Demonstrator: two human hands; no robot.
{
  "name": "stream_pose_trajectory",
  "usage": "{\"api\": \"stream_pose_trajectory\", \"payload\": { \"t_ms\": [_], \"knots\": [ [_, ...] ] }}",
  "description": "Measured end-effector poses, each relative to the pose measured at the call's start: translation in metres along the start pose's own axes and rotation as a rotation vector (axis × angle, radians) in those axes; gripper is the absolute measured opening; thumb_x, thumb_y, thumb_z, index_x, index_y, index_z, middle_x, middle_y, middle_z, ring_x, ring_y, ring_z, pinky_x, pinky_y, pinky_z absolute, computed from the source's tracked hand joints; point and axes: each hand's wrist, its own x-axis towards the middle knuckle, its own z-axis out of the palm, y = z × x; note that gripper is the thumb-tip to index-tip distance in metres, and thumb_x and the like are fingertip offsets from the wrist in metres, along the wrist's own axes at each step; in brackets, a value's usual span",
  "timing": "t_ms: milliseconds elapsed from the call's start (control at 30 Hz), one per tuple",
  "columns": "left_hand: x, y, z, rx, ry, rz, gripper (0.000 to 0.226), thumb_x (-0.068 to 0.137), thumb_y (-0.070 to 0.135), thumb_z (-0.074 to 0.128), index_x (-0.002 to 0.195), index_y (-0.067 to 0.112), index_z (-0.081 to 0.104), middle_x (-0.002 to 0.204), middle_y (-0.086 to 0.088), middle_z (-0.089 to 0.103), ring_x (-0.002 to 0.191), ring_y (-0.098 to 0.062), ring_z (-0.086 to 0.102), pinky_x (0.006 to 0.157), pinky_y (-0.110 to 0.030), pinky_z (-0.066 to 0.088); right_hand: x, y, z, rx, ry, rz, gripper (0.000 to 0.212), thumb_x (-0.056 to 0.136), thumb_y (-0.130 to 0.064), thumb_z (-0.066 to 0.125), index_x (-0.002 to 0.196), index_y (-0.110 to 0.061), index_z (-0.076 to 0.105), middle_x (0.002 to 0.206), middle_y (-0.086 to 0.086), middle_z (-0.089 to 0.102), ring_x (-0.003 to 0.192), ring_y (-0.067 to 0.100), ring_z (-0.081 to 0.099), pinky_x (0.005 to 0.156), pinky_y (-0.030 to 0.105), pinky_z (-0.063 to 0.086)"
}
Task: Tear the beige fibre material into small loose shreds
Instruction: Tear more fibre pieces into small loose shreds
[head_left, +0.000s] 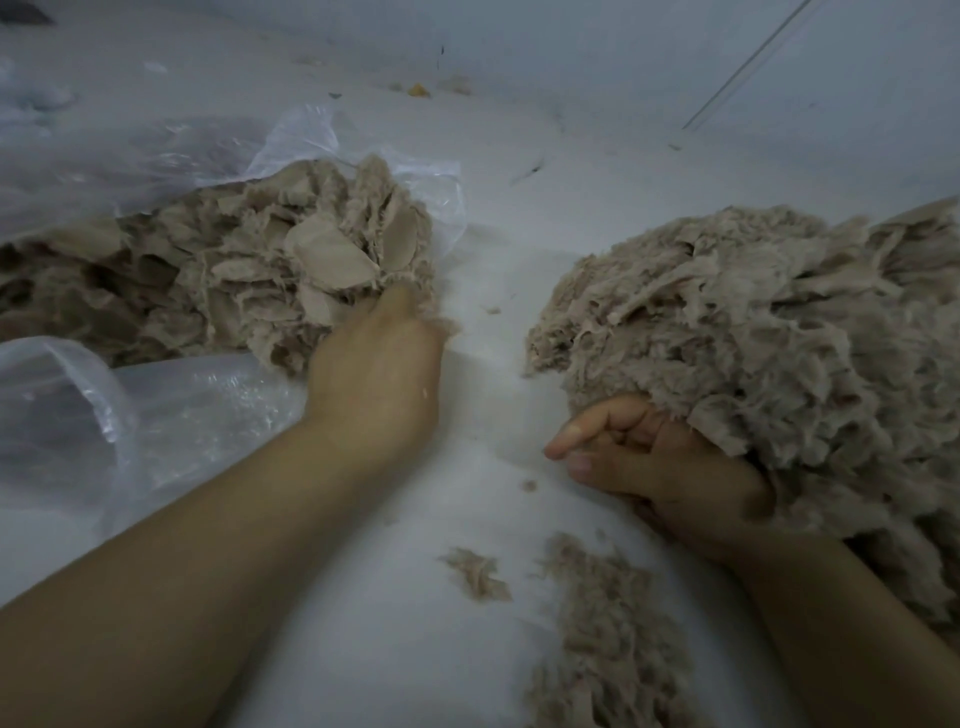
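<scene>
Bare forearms are entering from the lower edge, one on each side, over a white sheet-like surface (483, 291); whether it is a floor or a table cannot be told. Loose beige shreds (608, 623) are lying scattered on the surface between the forearms, with a smaller tuft (475, 569) just beside them. Left hand (376, 364) is reaching into the edge of a pile of coarse, flat-flaked beige fibre material (249, 260), which is spilling out of a clear plastic bag (130, 405) at the left; its fingers are buried in the fibre, so whether they are clenched, released or grasping cannot be told, and the hand is motion-blurred. Right hand (660, 467) is lying at the near edge of a large heap of finely torn fibre (769, 332) at the right, touching it; its fingers (576, 439) are loosely curled toward the palm, and nothing is visibly being held in them. Both fibre masses are sitting well apart, with bare white surface between them. Small debris (418, 91) is lying near the far wall.
</scene>
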Motion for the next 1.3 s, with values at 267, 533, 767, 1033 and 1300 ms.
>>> {"api": "stream_pose_trajectory", "payload": {
  "t_ms": [267,533,767,1033,1300],
  "knots": [
    [-0.01,0.026,-0.003,0.23,-0.064,0.15,0.032,0.063,0.013,0.044,0.086,0.007,0.067,0.1,-0.012,0.054,0.102,-0.033,0.04,0.075,-0.04,0.028,0.003,-0.002,0.0,0.073,0.059,0.081,0.027,0.074,-0.034,0.056,0.057,-0.016,0.066,0.042,-0.006,0.031,0.034,0.004,0.021,0.033,0.011,0.018],
    [0.0,0.054,0.022,-0.245,-0.316,0.252,0.038,0.069,0.038,0.047,0.096,0.017,0.063,0.129,-0.01,0.042,0.118,-0.025,0.027,0.089,-0.036,0.029,0.01,0.004,-0.004,0.116,0.03,0.068,0.028,0.083,-0.033,0.055,0.059,-0.025,0.067,0.046,-0.006,0.03,0.038,0.005,0.018,0.035,0.016,0.013],
    [0.024,0.071,0.03,-0.443,-0.361,0.191,0.03,0.074,-0.003,0.057,0.063,0.016,0.036,0.081,-0.008,0.045,0.081,-0.034,0.053,0.062,-0.029,0.027,0.011,0.009,-0.007,0.249,0.075,0.035,0.016,0.087,-0.022,0.066,0.072,-0.025,0.059,0.053,-0.001,0.03,0.038,0.003,0.019,0.035,0.014,0.014],
    [-0.018,0.052,0.024,-0.546,-0.253,0.341,0.018,0.081,-0.004,0.062,0.088,0.005,0.076,0.086,-0.004,0.066,0.081,-0.016,0.058,0.074,-0.02,0.044,0.014,0.005,-0.007,0.223,0.077,0.099,0.041,0.083,-0.032,0.054,0.124,-0.026,0.057,0.048,-0.009,0.031,0.037,0.0,0.024,0.034,0.013,0.02],
    [-0.027,0.056,0.015,-0.899,-0.186,-0.132,0.03,0.077,-0.003,0.075,0.064,0.024,0.07,0.067,0.008,0.067,0.06,-0.005,0.062,0.053,-0.015,0.05,0.018,0.0,0.001,0.23,0.159,0.153,0.026,0.1,-0.023,0.043,0.074,-0.021,0.042,0.046,-0.01,0.031,0.035,0.0,0.021,0.032,0.011,0.015]
  ]
}}
